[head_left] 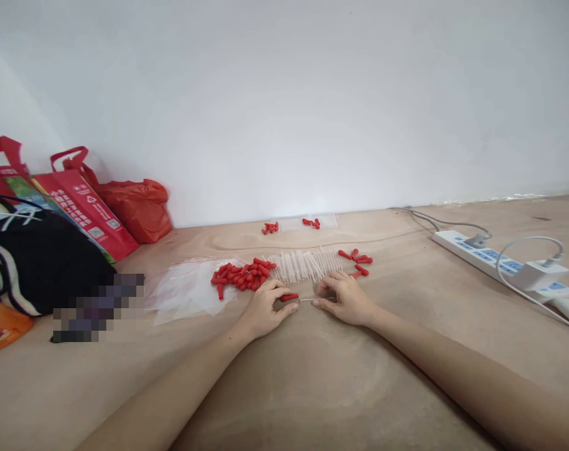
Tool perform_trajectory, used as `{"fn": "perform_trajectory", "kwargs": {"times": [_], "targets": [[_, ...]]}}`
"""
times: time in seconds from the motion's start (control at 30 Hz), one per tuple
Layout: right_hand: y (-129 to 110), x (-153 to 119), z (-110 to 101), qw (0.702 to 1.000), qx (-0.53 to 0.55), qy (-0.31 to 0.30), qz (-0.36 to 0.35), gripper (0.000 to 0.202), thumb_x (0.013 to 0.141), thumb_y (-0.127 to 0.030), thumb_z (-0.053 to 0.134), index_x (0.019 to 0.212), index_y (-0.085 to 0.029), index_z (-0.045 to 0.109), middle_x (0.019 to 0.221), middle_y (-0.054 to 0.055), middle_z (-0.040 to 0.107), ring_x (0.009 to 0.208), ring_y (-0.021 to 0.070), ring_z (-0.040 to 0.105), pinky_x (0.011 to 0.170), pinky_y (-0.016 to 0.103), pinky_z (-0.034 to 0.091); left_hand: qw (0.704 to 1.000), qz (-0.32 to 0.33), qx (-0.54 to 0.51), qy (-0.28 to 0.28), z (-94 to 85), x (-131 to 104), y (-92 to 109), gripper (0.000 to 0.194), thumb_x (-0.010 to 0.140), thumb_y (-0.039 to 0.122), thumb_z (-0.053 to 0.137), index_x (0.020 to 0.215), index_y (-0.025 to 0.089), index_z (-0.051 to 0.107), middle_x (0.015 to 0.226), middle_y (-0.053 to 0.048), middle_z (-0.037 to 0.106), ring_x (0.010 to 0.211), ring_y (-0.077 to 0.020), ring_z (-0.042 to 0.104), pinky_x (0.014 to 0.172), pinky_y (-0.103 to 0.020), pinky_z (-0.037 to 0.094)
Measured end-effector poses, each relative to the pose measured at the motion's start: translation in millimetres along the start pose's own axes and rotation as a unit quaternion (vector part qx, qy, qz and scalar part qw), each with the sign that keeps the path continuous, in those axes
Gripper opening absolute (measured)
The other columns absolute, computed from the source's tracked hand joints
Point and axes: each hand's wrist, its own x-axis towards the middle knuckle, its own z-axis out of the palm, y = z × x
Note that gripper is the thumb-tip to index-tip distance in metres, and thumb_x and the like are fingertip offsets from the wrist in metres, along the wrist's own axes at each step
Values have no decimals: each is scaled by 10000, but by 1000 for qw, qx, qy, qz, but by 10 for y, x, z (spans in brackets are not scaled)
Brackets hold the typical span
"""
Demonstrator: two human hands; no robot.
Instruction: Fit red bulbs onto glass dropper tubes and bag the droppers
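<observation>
Nearest us, our bare forearms (190, 369) reach in over the wooden tabletop (284, 401), toward the near side of the row of pale sticks (299, 267), which we take as our landmark. Just in front of that row, our left hand (263, 308) is partly curled, thumb and fingers closed around a single red piece (290, 297). Facing it, also just in front of the row, our right hand (347, 299) pinches a thin stick (307, 300) between thumb and fingertips, its other fingers bent. The stick points at the red piece; we cannot tell whether the two touch.

Against the row's left end we see a heap of red pieces (241, 275), and farther left of the row, clear plastic bags (181, 291) lie flat. Just right of the row are a few loose red pieces (362, 259). Behind it lie clear packets (330, 220) with more red pieces, and well to its right is a white power strip (472, 252).
</observation>
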Motion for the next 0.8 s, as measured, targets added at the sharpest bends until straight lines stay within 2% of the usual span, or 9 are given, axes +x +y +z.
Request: {"fn": "perform_trajectory", "kwargs": {"times": [0.17, 0.33, 0.5, 0.63, 0.8], "targets": [[-25, 11, 86, 1000, -10, 14, 5, 113, 767, -295, 531, 725, -192, 550, 781, 31, 552, 802, 167, 481, 685, 283, 326, 1000, -13, 21, 18, 40, 18, 6, 110, 773, 256, 523, 728, 178, 587, 761, -19, 589, 750, -170, 524, 721, -318, 395], [-94, 5, 62, 998, -24, 48, 25, 136, 819, -296, 451, 765, -194, 523, 817, 24, 585, 816, 166, 499, 717, 302, 283, 998, -25, 33, 50, 54, 6, -7, 83, 812, 250, 471, 815, 186, 524, 827, -11, 611, 813, -180, 519, 821, -371, 336], [-96, 20, 68, 998, 14, 50, 38, 154, 841, -291, 401, 785, -189, 502, 743, -5, 610, 719, 129, 540, 738, 299, 254, 998, -8, 44, 40, 75, 28, -45, 192, 836, 268, 446, 1013, 220, 505, 960, -13, 635, 919, -179, 526, 956, -430, 188], [-90, 17, 73, 997, 28, 67, 32, 148, 839, -289, 405, 788, -192, 505, 737, -15, 611, 703, 119, 539, 749, 298, 243, 998, 3, 55, 23, 66, 43, -32, 164, 847, 254, 426, 926, 231, 568, 936, -1, 649, 920, -172, 548, 969, -447, 122], [-108, 7, 51, 998, 32, 57, 19, 138, 835, -281, 415, 787, -197, 515, 738, -17, 608, 709, 119, 532, 739, 297, 240, 998, 9, 55, 30, 45, 40, 0, 166, 845, 251, 424, 891, 226, 582, 898, 3, 654, 894, -164, 556, 969, -430, 135]]}}
